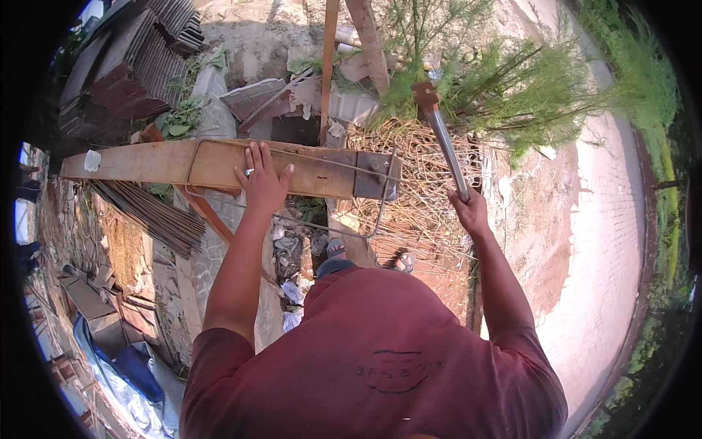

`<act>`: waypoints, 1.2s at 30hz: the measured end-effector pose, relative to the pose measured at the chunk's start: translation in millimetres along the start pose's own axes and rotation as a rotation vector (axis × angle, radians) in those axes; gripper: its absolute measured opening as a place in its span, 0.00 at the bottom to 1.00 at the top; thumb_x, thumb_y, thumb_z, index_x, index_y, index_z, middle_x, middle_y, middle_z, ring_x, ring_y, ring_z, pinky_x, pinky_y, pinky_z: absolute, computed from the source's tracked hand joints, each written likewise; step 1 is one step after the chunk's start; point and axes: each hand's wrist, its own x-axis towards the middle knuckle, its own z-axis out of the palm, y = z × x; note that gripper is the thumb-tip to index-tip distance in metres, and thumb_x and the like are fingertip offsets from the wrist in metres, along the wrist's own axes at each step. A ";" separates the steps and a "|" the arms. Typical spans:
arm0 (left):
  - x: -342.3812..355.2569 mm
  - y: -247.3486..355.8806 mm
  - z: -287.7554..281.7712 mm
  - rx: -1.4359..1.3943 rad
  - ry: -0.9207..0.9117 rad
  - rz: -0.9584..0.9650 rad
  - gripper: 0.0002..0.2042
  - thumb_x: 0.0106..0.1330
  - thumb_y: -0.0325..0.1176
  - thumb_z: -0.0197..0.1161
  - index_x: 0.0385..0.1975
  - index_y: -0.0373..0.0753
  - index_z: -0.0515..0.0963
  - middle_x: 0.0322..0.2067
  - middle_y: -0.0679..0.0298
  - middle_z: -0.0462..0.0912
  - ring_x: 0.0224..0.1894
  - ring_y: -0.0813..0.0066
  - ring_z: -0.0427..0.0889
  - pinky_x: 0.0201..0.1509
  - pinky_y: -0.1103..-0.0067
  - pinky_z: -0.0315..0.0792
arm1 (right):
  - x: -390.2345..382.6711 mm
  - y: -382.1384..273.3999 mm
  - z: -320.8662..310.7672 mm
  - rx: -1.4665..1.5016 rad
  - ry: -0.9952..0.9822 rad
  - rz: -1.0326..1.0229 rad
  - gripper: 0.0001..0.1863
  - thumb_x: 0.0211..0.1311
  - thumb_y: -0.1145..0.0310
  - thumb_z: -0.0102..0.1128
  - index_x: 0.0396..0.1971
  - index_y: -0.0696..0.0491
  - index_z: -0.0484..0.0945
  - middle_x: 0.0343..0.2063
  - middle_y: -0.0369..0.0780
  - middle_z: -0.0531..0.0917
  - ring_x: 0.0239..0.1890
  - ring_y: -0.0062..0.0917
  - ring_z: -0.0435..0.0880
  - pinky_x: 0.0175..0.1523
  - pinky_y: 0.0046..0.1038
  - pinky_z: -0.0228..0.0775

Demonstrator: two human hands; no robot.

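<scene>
My left hand [263, 175] lies with fingers spread on a long wooden plank [131, 161], touching a thin rod [307, 156] that runs along it. At the plank's right end is a dark metal fitting [369, 175] with short pegs. A bent rod [377, 219] loops from the plank down toward my feet. My right hand [469, 214] grips a long steel-handled tool [449, 150] with a rusty brown head, held upright to the right of the fitting.
A heap of bent wire [417, 219] lies beyond my feet. At left are stacked panels [131, 80], a bundle of rods [146, 212] and blue sheeting [139, 373]. Upright wooden posts [365, 36] and feathery branches [490, 88] stand ahead. A pale paved path [599, 241] curves along the right.
</scene>
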 end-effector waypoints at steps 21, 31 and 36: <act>-5.9 1.4 14.6 0.203 0.191 0.018 0.36 0.69 0.57 0.40 0.69 0.41 0.43 0.70 0.57 0.41 0.72 0.61 0.43 0.69 0.51 0.39 | 303.0 -66.0 -54.5 -0.872 -0.223 -1.417 0.12 0.48 0.64 0.62 0.14 0.51 0.69 0.15 0.42 0.75 0.19 0.38 0.76 0.27 0.38 0.68; -8.6 5.0 10.5 0.200 0.084 -0.054 0.37 0.68 0.60 0.37 0.70 0.45 0.40 0.71 0.60 0.39 0.72 0.66 0.41 0.71 0.53 0.35 | 303.9 -67.8 -42.4 -0.837 -0.306 -1.427 0.13 0.52 0.66 0.61 0.15 0.52 0.68 0.15 0.41 0.74 0.18 0.38 0.75 0.27 0.37 0.67; -2.2 0.2 5.5 0.208 0.070 -0.039 0.37 0.67 0.61 0.37 0.70 0.46 0.39 0.71 0.62 0.37 0.72 0.66 0.40 0.71 0.54 0.34 | 277.6 -68.5 -49.7 -0.719 -0.292 -1.331 0.08 0.44 0.70 0.62 0.20 0.52 0.71 0.17 0.42 0.76 0.22 0.39 0.77 0.31 0.39 0.69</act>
